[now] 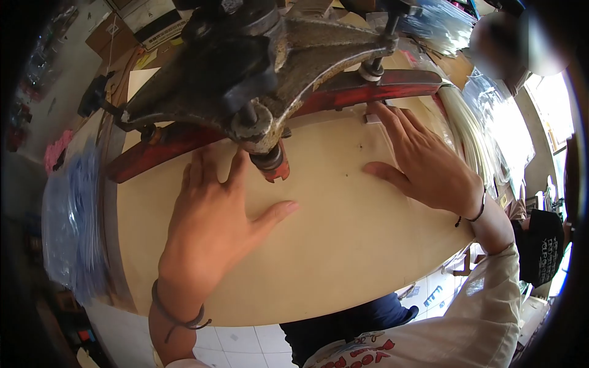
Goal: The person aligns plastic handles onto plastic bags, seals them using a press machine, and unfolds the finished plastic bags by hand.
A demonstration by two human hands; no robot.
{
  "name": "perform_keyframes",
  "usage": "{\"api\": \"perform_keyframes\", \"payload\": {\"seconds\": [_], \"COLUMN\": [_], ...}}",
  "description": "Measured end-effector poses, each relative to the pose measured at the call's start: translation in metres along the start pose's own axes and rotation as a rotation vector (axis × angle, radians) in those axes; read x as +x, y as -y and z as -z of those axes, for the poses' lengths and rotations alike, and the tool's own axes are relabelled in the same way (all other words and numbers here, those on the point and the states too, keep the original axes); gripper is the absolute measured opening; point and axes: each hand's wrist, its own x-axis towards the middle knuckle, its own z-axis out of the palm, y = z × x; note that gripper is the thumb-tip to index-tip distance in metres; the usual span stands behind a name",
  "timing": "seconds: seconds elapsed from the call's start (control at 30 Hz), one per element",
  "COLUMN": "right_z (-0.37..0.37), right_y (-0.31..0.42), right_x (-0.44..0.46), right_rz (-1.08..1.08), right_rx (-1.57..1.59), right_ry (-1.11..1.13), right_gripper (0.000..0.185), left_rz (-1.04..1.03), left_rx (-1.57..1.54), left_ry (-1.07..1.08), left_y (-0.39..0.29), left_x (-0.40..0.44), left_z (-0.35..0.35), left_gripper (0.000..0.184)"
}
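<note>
Tan in colour, one board (343, 245) is crossed by one red bar (374, 89). On the bar's near side, one left hand (211, 224) and one right hand (429, 161) are spread palm-down, well apart, and one notched orange tip (278, 170) is shown.

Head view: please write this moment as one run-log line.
left hand: palm down, tan board | right hand: palm down, near red bar | metal frame: over board

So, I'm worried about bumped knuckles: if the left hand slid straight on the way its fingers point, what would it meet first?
The left hand would probably meet the red bar first, just beyond its fingertips; depth is unclear, so it might slip underneath instead.
</note>
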Motion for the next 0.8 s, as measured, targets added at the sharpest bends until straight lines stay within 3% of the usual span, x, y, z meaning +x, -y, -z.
{"api": "perform_keyframes", "payload": {"seconds": [0.27,0.8], "right_z": [-0.001,0.004], "right_y": [0.0,0.008], "right_x": [-0.001,0.001], "right_rz": [0.002,-0.034], "right_rx": [-0.035,-0.085], "right_ry": [0.009,0.112], "right_gripper": [0.077,0.061], "left_rz": [0.06,0.007], "left_rx": [-0.024,-0.002], "left_ry": [0.123,-0.067], "left_y": [-0.002,0.003], "left_x": [0.0,-0.004], "left_z": [0.007,-0.007], "left_gripper": [0.088,0.092]}}
